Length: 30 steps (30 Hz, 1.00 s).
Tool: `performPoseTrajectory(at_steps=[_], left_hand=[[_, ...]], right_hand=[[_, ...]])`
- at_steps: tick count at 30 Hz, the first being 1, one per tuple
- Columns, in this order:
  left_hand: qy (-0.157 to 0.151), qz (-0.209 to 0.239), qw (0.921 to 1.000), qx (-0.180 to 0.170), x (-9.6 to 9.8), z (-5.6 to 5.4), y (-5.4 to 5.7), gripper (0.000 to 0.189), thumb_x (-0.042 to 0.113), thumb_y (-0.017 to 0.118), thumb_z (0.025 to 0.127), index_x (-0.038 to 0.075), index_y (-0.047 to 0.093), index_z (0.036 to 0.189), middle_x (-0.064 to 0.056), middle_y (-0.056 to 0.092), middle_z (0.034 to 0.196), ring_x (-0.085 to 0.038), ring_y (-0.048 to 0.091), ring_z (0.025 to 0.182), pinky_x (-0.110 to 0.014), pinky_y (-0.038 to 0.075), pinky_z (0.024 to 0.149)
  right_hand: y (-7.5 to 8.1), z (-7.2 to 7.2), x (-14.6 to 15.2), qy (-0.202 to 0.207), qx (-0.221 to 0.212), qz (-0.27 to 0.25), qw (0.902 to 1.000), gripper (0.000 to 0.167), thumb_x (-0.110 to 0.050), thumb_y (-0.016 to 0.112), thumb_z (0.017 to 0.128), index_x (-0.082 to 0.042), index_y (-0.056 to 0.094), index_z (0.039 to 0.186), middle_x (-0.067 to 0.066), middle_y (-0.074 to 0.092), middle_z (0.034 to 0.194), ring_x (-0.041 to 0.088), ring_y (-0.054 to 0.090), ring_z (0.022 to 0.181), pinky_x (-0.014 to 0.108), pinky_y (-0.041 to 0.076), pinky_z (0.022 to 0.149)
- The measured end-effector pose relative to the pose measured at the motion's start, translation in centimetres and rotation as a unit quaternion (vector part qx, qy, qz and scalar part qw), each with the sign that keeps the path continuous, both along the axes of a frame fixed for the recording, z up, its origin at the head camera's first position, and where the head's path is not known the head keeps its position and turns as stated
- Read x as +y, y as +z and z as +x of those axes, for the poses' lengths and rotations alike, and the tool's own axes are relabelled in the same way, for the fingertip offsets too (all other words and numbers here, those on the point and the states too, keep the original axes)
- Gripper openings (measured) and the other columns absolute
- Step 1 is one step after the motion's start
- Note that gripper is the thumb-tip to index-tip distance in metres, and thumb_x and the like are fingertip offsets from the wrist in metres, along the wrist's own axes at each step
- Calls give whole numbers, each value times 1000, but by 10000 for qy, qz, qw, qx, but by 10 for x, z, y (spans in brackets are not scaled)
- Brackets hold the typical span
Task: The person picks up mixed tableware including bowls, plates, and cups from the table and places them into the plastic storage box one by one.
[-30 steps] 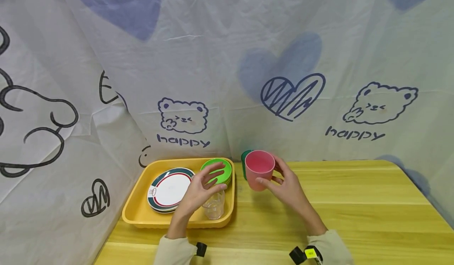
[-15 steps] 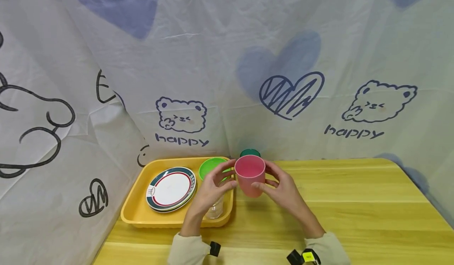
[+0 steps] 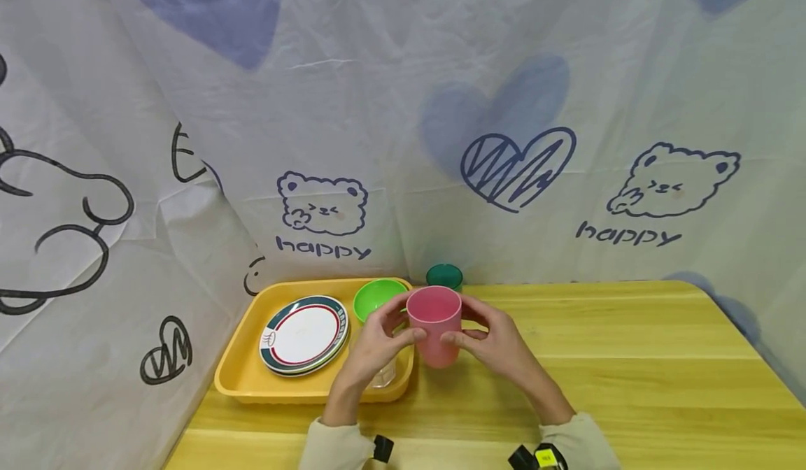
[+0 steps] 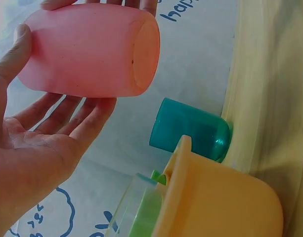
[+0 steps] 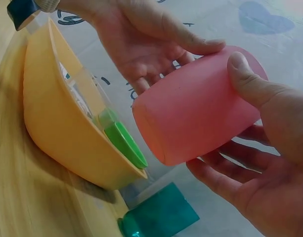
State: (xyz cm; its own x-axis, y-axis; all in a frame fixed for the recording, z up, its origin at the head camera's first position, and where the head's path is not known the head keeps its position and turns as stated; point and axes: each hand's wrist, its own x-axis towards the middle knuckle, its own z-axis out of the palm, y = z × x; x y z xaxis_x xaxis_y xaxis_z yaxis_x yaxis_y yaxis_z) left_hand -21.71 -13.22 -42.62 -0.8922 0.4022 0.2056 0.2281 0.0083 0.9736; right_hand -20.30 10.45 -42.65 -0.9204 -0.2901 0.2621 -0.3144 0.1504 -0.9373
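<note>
A pink cup (image 3: 436, 337) is held upright between both hands, raised off the table in the wrist views. My left hand (image 3: 376, 344) has its thumb and fingers curved round the cup's left side. From the other side my right hand (image 3: 497, 333) grips it, thumb on the front and fingers behind. A teal see-through cup (image 3: 444, 275) stands on the table behind the pink one; the left wrist view shows the teal cup (image 4: 191, 128) beside the tray's end.
To the left sits a yellow tray (image 3: 245, 379). In it lie stacked white plates (image 3: 305, 333) with green-and-red rims, green bowls (image 3: 378, 296) and a clear glass (image 3: 383, 375), partly hidden by my left hand. A printed cloth (image 3: 403, 106) hangs behind the wooden table (image 3: 630, 372).
My left hand has come right, from over the tray to the pink cup, and now holds it too. The cup has moved left and nearer in the right hand, uncovering the teal cup's rim.
</note>
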Motion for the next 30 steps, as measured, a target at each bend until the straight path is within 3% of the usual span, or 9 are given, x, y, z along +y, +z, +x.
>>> performPoseTrajectory(at_steps=[7,16,24,30], left_hand=[[111,-299,9995,-28,-5,3,1,67,17,76,95,10,45,153,-11,53,149,-32,51,136,-34,49,107],[357,-227,9990,119,-20,4,11,70,11,72,96,7,38,157,-10,47,154,-33,48,139,-34,49,107],[882,-396,9951,225,-50,5,15,70,10,75,94,8,40,154,-11,49,151,-32,49,138,-36,49,108],[1066,-403,9931,276,-66,6,12,71,7,76,92,7,41,153,-11,50,150,-29,49,138,-31,46,109]], right_hand=[[-3,-1,-3,218,-109,-92,9997,64,-18,82,89,-10,54,146,13,62,135,32,60,122,31,57,94],[-5,-5,-3,174,-13,-9,9998,63,-21,80,91,-12,53,147,12,63,134,35,60,125,36,56,97],[-16,-14,3,-231,410,297,9984,60,-22,81,91,-13,56,144,8,65,131,33,61,124,44,55,100],[-25,-23,6,-560,603,448,9956,68,-19,83,89,-10,50,148,11,61,138,35,57,128,47,55,100]])
